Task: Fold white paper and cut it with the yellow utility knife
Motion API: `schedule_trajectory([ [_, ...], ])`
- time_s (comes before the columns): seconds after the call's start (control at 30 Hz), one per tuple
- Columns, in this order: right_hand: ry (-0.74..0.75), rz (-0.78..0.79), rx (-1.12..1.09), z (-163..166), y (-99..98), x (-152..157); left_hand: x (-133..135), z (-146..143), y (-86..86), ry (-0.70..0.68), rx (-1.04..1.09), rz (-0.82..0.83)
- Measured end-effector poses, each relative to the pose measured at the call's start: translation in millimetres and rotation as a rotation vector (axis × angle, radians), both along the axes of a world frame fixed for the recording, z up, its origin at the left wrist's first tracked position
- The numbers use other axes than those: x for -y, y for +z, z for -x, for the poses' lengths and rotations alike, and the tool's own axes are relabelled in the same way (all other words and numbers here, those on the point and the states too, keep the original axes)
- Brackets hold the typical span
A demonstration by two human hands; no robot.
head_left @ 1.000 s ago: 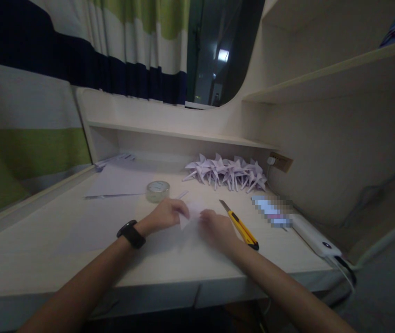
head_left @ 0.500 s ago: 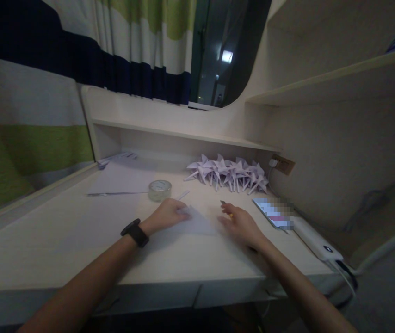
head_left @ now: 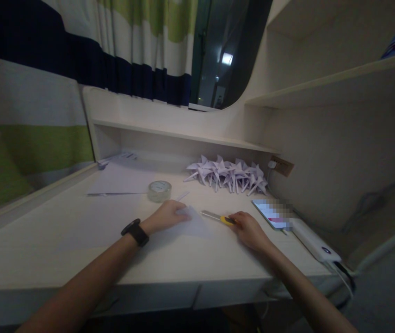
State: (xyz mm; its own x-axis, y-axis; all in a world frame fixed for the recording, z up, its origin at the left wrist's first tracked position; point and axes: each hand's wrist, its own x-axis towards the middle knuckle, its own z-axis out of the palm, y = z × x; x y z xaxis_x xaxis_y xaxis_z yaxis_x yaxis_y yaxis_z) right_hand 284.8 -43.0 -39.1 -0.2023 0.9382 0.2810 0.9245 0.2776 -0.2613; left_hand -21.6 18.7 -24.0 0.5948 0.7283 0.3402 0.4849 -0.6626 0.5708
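My left hand, with a black watch on the wrist, pinches the left side of a folded white sheet of paper above the desk. My right hand is closed around the yellow handle of a utility knife. Its metal blade points left toward the paper, a little short of its right edge. Just behind my left hand stand a roll of clear tape and a thin white paper strip.
Several white paper pinwheels lie bunched at the back of the desk. A stack of white paper sits at the back left. On the right are a lit phone and a white power bank with cables. A shelf runs above the desk's back.
My right hand has turned and shifted slightly, and the knife now shows at full length, pointing left. My left hand has stayed nearly still with the paper.
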Motion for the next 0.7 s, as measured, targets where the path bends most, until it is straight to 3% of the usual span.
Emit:
schedule_trajectory([
  [0.17, 0.189, 0.003, -0.065, 1, 3.9, 0, -4, 0, -4.8, 0.047, -0.020, -0.014],
  [0.7, 0.400, 0.119, -0.018, 12, 20.6, 5, -5, -1, -7.4, 0.105, -0.051, 0.012],
])
